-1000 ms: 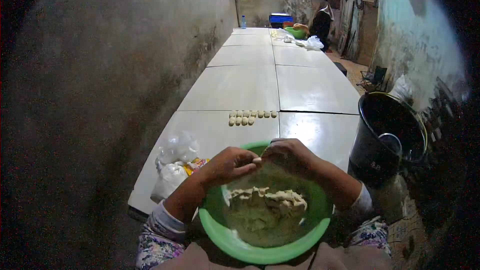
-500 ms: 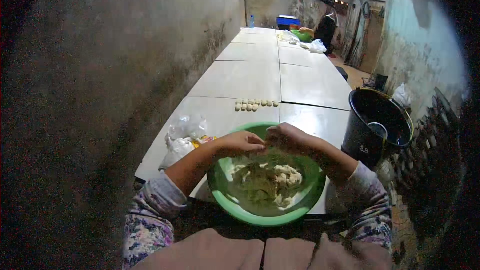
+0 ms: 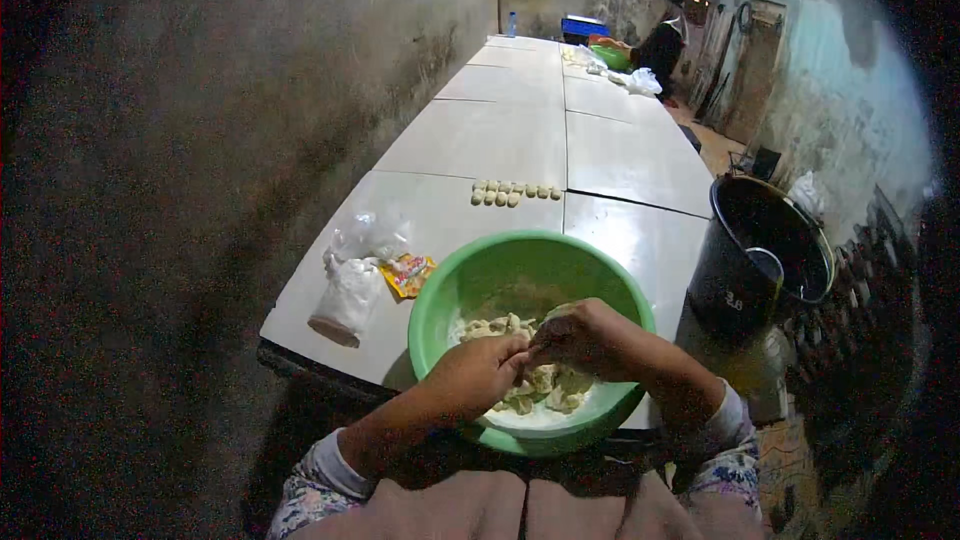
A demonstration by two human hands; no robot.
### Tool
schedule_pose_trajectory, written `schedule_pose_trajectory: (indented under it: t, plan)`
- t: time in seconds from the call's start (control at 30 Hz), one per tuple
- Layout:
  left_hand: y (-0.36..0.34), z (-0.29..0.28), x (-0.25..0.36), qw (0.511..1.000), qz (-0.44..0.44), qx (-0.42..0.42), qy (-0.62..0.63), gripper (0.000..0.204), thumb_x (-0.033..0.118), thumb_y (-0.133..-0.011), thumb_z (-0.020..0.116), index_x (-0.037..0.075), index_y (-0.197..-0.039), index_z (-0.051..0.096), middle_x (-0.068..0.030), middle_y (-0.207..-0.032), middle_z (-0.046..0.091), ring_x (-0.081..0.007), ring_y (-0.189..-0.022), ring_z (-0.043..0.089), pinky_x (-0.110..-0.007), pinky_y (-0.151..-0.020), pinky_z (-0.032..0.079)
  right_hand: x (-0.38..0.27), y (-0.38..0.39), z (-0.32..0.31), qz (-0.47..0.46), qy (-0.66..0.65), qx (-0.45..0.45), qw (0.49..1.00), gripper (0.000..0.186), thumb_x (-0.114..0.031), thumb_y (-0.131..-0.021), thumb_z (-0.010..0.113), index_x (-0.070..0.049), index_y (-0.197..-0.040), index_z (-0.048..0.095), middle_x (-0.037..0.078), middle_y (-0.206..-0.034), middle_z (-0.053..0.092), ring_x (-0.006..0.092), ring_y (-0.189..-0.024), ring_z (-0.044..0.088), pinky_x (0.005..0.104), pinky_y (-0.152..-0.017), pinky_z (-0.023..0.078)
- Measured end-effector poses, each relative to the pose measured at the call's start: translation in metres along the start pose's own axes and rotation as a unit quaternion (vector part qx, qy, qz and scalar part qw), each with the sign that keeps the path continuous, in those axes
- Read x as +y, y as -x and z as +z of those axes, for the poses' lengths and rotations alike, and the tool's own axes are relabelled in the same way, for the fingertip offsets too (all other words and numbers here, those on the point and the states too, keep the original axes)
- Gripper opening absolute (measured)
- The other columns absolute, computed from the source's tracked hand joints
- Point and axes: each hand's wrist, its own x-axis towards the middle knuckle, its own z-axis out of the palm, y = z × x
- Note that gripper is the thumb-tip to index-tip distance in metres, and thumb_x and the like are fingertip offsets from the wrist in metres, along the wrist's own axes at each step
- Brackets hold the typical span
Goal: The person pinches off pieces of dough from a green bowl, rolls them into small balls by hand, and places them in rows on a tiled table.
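Inside a large green plastic bowl (image 3: 450,275) are pale, lumpy dough (image 3: 565,395) and white powder. My left hand (image 3: 490,365) and my right hand (image 3: 565,335) meet over the dough, fingers curled and pinched together; what is between their fingertips is too hidden to make out. Several small pale dough pieces (image 3: 510,192) lie in two rows on the white table beyond the bowl. Left of the bowl are a bag of white powder (image 3: 345,300), a crumpled clear bag (image 3: 365,235) and a yellow packet (image 3: 405,275).
The long white-topped table (image 3: 480,130) runs along a wall. A black bucket (image 3: 730,280) stands at its right edge. At the far end are a person in dark clothing (image 3: 655,55), a green bowl (image 3: 610,57), blue crates (image 3: 583,28), white bags (image 3: 640,82) and a bottle (image 3: 511,25).
My hands have come down from the back of the bowl to over the dough, uncovering its far rim and more of the yellow packet. The camera's view has shifted slightly.
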Motion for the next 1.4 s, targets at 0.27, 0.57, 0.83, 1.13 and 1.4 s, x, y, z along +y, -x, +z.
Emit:
schedule_pose_trajectory:
  t: [0.27,0.57,0.83,1.13,1.4]
  plan:
    - [0.005,-0.006,0.017,0.998,-0.054,0.022,-0.003,0.043,0.04,-0.094,0.04,-0.001,-0.098,0.054,-0.0228,-0.085,0.059,-0.0391,-0.084,0.058,-0.045,-0.074,0.044,0.028,-0.009,0.0,0.129,-0.273,-0.04,0.952,0.023,-0.017,-0.084,0.062,-0.001,-0.101,0.062,0.01,-0.082,0.066,0.0163,-0.073,0.061,0.0306,-0.071,0.05]
    - [-0.001,-0.007,0.017,0.996,-0.057,0.026,-0.065,0.027,0.03,-0.092,0.046,0.007,-0.101,0.057,-0.0202,-0.089,0.061,-0.0378,-0.086,0.058,-0.046,-0.073,0.045,0.029,-0.009,0.009,0.103,-0.327,-0.008,0.939,0.018,-0.005,-0.08,0.067,0.001,-0.097,0.065,0.01,-0.092,0.066,0.0136,-0.085,0.061,0.029,-0.076,0.051]
    - [-0.002,-0.014,0.002,0.998,-0.03,-0.023,0.051,0.036,0.03,-0.095,0.04,-0.002,-0.096,0.055,-0.0205,-0.08,0.059,-0.0333,-0.076,0.058,-0.042,-0.07,0.045,0.011,-0.011,-0.008,0.11,-0.362,-0.014,0.926,0.021,-0.005,-0.082,0.063,0.001,-0.102,0.062,0.011,-0.099,0.065,0.0154,-0.089,0.062,0.0299,-0.078,0.051]
    - [0.002,-0.027,0.015,0.97,-0.058,-0.134,0.195,0.03,0.025,-0.097,0.041,-0.001,-0.104,0.055,-0.0061,-0.078,0.057,-0.0119,-0.074,0.052,-0.028,-0.068,0.043,0.013,-0.009,0.0,-0.027,-0.093,0.008,0.995,0.018,-0.01,-0.082,0.063,-0.006,-0.1,0.066,0.011,-0.09,0.066,0.0214,-0.082,0.064,0.0327,-0.071,0.05]
    - [0.002,-0.015,0.005,0.94,-0.022,-0.109,0.324,0.053,0.048,-0.095,0.036,-0.001,-0.105,0.054,-0.0047,-0.082,0.056,-0.0135,-0.077,0.052,-0.029,-0.072,0.044,0.013,-0.007,-0.005,-0.024,-0.191,0.014,0.981,0.021,-0.009,-0.081,0.065,-0.006,-0.101,0.064,0.009,-0.091,0.066,0.0161,-0.083,0.063,0.0297,-0.072,0.05]
